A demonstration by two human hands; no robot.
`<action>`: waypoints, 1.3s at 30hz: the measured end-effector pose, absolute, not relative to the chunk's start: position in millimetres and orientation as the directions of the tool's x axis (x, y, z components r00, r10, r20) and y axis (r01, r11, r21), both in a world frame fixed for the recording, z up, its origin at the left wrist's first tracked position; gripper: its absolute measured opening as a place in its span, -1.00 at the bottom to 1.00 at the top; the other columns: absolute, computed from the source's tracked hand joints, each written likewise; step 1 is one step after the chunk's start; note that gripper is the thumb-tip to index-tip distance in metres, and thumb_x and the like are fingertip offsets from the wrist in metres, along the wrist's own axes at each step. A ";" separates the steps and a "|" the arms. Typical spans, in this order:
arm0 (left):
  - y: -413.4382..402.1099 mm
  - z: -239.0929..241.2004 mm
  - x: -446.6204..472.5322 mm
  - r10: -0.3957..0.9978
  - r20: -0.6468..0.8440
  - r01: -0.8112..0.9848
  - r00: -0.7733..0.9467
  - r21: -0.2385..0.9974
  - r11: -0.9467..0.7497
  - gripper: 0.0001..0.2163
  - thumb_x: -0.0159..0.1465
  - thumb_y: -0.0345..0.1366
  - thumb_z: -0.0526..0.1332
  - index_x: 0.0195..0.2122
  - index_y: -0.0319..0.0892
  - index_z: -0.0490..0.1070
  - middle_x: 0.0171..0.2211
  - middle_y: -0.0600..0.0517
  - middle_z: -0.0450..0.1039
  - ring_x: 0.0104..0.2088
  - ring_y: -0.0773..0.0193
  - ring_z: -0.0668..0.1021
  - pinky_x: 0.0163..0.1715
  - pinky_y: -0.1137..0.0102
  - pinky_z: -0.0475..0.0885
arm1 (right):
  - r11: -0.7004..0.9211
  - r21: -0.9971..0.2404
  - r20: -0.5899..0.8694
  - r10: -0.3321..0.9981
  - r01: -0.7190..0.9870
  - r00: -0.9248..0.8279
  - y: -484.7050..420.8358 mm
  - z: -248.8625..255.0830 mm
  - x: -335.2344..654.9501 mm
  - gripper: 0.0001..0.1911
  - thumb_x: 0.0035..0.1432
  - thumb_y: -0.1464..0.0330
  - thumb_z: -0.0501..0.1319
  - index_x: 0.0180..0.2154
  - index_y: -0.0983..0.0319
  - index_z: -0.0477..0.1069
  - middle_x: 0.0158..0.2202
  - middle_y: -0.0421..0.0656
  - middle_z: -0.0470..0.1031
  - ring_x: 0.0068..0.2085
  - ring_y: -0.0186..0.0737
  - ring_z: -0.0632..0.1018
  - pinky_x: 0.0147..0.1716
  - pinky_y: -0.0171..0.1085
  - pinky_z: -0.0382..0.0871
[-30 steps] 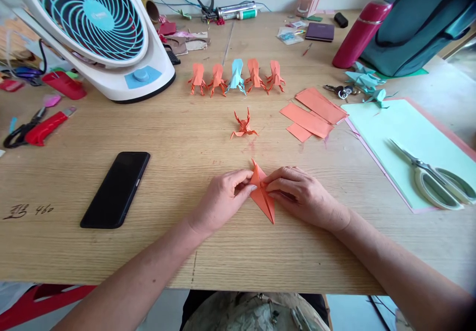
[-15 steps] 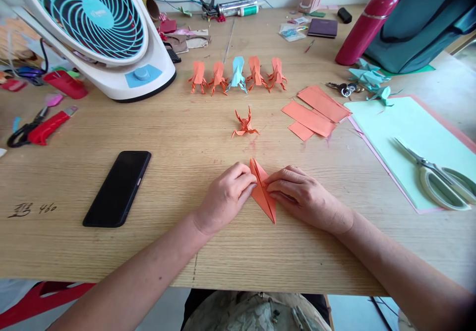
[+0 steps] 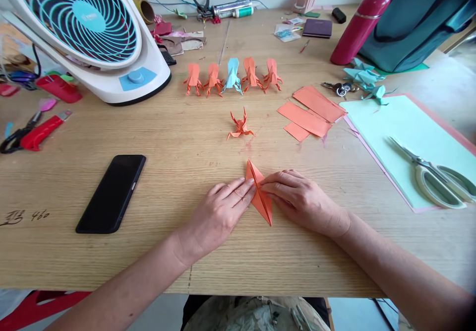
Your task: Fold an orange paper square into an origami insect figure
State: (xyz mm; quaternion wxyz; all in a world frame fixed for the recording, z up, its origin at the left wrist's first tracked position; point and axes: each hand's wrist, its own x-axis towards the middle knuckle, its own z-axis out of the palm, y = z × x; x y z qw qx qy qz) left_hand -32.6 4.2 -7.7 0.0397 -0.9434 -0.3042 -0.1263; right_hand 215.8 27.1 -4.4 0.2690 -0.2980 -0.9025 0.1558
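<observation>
A folded orange paper [image 3: 265,205], a narrow diamond with a crease line down its length, lies on the table in front of me. My left hand [image 3: 223,207] rests flat with its fingers stretched out, the tips pressing the paper's left edge. On the other side my right hand [image 3: 301,199] has thumb and fingers closed on the paper's right edge; its thumb is mostly hidden. Just beyond stands a small orange origami figure [image 3: 241,126] with thin legs. Behind that, several orange origami figures [image 3: 251,73] and a blue one [image 3: 232,75] form a row.
Orange paper strips [image 3: 305,117] lie to the right, near keys [image 3: 341,89]. Scissors [image 3: 433,172] rest on pale green sheets [image 3: 386,122]. A phone [image 3: 111,194] lies at left, a fan [image 3: 145,80] behind it. A pink flask [image 3: 359,31] stands beside a teal bag [image 3: 412,28].
My left hand has gone from pinching the paper's left side to lying flatter, fingers stretched against it. My right hand keeps its hold. The whole view has shifted slightly.
</observation>
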 end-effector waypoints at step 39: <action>10.7 -5.9 -44.0 0.638 -0.001 0.632 0.770 0.140 -0.763 -0.23 0.42 0.14 -0.03 0.49 -0.16 -0.29 0.46 -0.15 -0.02 0.47 -0.11 -0.04 0.37 -0.14 -0.12 | 0.789 -0.269 0.304 0.614 0.553 -0.728 16.2 -1.9 209.2 -0.77 0.40 0.47 0.05 -0.15 0.27 0.49 -0.07 0.04 0.52 -0.14 -0.12 0.51 -0.18 -0.13 0.38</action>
